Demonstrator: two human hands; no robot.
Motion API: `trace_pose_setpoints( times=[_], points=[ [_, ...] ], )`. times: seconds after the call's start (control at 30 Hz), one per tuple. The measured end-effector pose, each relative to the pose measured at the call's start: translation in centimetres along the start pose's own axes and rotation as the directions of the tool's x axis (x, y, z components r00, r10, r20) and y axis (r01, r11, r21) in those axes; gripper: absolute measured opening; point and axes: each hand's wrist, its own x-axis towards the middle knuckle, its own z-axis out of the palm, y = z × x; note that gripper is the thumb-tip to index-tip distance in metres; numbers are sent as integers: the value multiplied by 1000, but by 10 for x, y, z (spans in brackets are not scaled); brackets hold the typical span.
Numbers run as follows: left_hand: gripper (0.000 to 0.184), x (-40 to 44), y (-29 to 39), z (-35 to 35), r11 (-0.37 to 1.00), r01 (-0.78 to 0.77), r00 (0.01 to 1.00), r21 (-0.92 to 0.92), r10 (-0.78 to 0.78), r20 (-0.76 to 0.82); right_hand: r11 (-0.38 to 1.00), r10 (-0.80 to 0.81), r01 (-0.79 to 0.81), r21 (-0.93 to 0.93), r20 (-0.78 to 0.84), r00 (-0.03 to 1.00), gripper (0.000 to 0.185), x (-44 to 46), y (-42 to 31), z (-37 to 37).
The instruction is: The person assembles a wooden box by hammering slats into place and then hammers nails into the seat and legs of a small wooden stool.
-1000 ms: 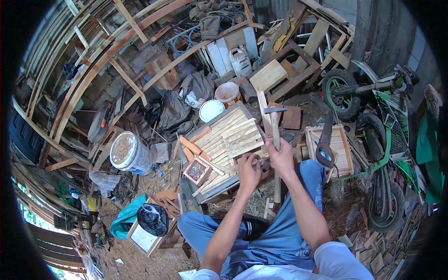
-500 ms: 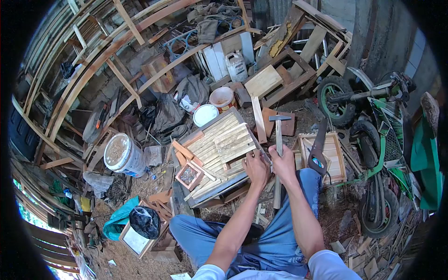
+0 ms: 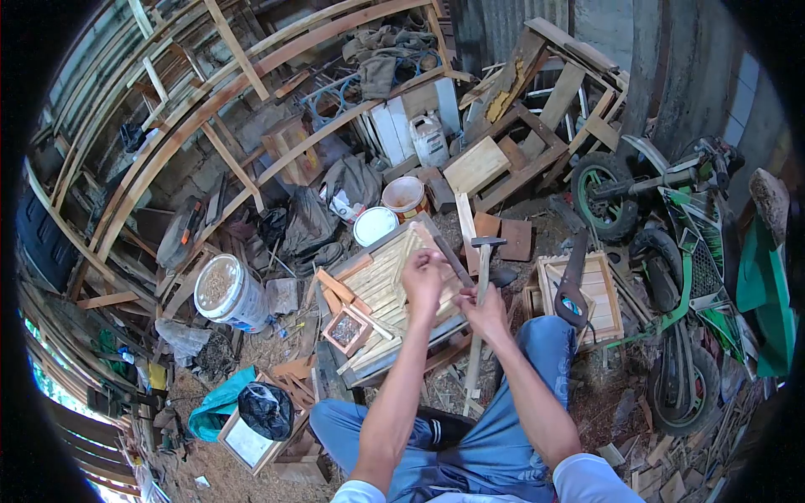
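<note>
My left hand is curled at the near edge of a small slatted wooden panel, which is tilted up from the work table. Part of the panel is hidden behind the hand. In my right hand is a hammer, gripped by its wooden handle with the metal head pointing away from me. Below both hands lies the low table, topped with pale wooden strips. A small wooden box of nails rests on its left side, beside short reddish wood blocks.
A handsaw lies across a wooden crate by my right knee. Farther right stands a green small motorcycle. A white bucket of sawdust is at left, and an open paint bucket sits behind the table.
The panel has gone from lying flat to tilted up, with my left hand moving up and left along with it. My right hand and the hammer have shifted slightly left and down.
</note>
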Motion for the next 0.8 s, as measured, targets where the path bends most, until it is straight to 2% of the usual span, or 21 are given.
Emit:
trace_pose_setpoints(
  times=[0.07, 0.1, 0.2, 0.23, 0.33, 0.37, 0.47, 0.5, 0.57, 0.6, 0.63, 0.73, 0.77, 0.8],
  points=[
    [6, 15, 14, -6, 988, 58, 987, -143, -78, -137, 998, -52, 51, 37, 20, 998, 58, -2, -1, 13],
    [7, 22, 20, -11, 974, 78, 972, -215, -122, -200, 999, -29, 31, -44, 59, 998, 67, -7, -14, 11],
    [16, 32, 41, -30, 863, 216, 936, -457, -317, -156, 978, -202, 201, -52, -4, 979, 71, -12, -12, 27],
    [19, 27, 53, -36, 861, 261, 934, -437, -340, -112, 972, -232, 230, -45, -32, 972, 71, -13, -14, 31],
    [19, 25, 57, -44, 772, 269, 934, -576, -356, -41, 960, -216, 225, 164, -73, 974, 68, -6, -19, 34],
    [20, 22, 57, -45, 788, 270, 925, -553, -371, -77, 968, -188, 201, 148, -97, 977, 60, -4, -19, 33],
    [22, 7, 73, -54, 827, 313, 948, -466, -305, 94, 952, -194, 229, 201, -177, 965, 53, -6, -21, 20],
    [22, -7, 92, -53, 848, 352, 935, -396, -336, 110, 956, -160, 203, 213, -202, 966, 48, -6, -22, 16],
    [19, -15, 77, -53, 979, 169, 979, -113, -154, 136, 958, -102, 157, 241, -228, 968, 47, 2, -4, 17],
    [18, -19, 66, -54, 998, 55, 983, 31, -60, 175, 956, -72, 136, 258, -245, 967, 46, 8, 7, 18],
    [15, -22, 51, -52, 993, -93, 978, 72, 78, 192, 968, -88, 144, 207, -260, 962, 44, 12, 17, 17],
    [13, -38, 10, -41, 850, -423, 901, 313, 360, 242, 948, 11, 43, 317, -166, 986, 41, 34, 51, 25],
    [13, -45, 0, -38, 877, -376, 908, 300, 283, 309, 912, 3, 61, 404, -157, 988, 38, 46, 74, 36],
    [13, -50, -10, -36, 897, -329, 904, 295, 209, 374, 880, 56, -5, 476, -94, 994, 38, 48, 79, 32]
  ],
)
